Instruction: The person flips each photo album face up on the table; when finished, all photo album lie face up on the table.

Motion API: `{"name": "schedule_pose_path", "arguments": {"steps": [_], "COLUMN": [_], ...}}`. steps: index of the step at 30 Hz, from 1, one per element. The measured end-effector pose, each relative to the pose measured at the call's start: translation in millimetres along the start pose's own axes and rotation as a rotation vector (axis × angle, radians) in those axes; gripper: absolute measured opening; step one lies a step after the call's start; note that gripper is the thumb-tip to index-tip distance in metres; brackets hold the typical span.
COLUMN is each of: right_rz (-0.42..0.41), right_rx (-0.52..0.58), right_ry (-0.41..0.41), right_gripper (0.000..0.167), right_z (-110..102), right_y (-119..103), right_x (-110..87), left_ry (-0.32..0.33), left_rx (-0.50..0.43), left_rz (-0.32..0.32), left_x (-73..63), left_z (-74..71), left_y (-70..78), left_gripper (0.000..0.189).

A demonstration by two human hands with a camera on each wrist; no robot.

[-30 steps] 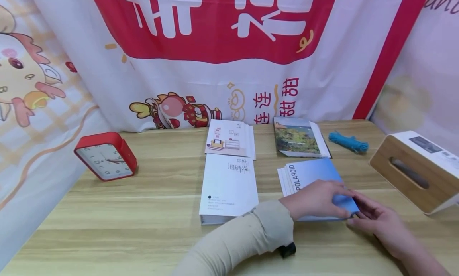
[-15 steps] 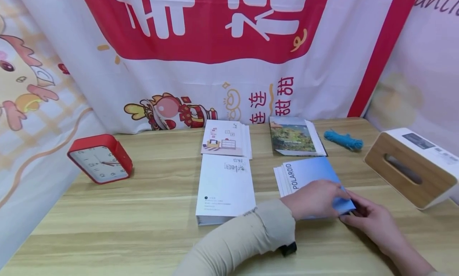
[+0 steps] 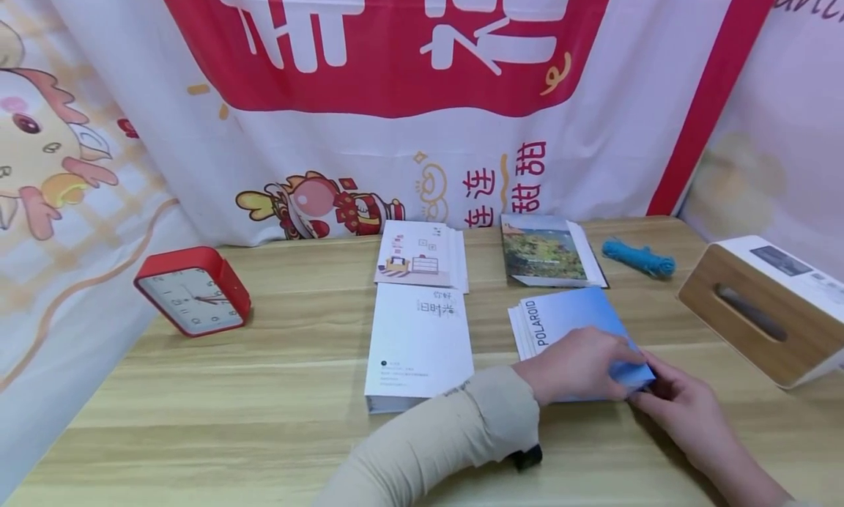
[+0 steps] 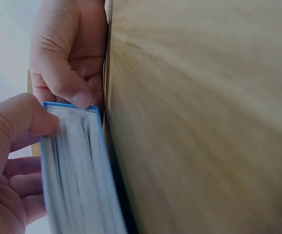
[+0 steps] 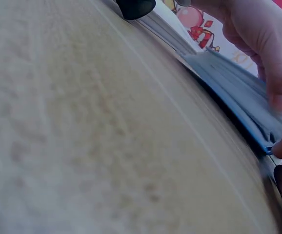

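Observation:
A blue photo album (image 3: 587,309) marked POLAROID lies on the table's right half, cover up. My left hand (image 3: 580,364) reaches across it, fingers on the cover; in the left wrist view the left thumb (image 4: 44,122) presses the page edges. My right hand (image 3: 689,415) pinches the album's near right corner, its thumb (image 4: 75,90) at the end of the cover. In the right wrist view the layered pages (image 5: 243,92) show between blue covers, with the left thumb (image 5: 279,83) against them. The right fingers under the corner are mostly hidden.
Left of the album lies a thick white book (image 3: 422,346), with an illustrated booklet (image 3: 412,254) behind it. A landscape-covered booklet (image 3: 547,254) and blue string bundle (image 3: 638,259) lie at the back right. A wood-fronted tissue box (image 3: 758,302) stands right, a red clock (image 3: 194,294) left.
The view shifts slightly back and forth. Both hands keep hold of the blue photo album near its corner; the right hand's fingers have shifted a little there.

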State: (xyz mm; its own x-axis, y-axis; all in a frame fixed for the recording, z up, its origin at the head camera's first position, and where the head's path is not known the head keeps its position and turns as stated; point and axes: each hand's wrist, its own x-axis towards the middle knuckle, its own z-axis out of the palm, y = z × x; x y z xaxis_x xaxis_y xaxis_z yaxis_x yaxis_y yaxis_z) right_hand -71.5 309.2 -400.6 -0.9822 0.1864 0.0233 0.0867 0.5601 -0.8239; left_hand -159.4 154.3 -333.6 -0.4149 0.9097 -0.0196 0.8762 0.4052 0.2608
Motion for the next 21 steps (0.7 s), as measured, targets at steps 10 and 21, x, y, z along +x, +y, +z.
{"name": "schedule_pose_path", "arguments": {"steps": [10, 21], "right_rz": [-0.270, -0.550], "right_rx": [0.429, 0.462], "right_ry": [-0.015, -0.070], "right_gripper": [0.056, 0.058], "right_z": [2.1, -6.7], "right_y": [5.3, -18.1], "right_x": [6.7, 14.1], "left_ry": [0.099, 0.366], "left_rx": [-0.124, -0.191], "left_rz": [-0.089, -0.065], "left_x": [-11.3, -28.7], "left_z": [-7.2, -6.4], "left_y": [-2.8, -5.4], "left_gripper": [0.048, 0.047]}}
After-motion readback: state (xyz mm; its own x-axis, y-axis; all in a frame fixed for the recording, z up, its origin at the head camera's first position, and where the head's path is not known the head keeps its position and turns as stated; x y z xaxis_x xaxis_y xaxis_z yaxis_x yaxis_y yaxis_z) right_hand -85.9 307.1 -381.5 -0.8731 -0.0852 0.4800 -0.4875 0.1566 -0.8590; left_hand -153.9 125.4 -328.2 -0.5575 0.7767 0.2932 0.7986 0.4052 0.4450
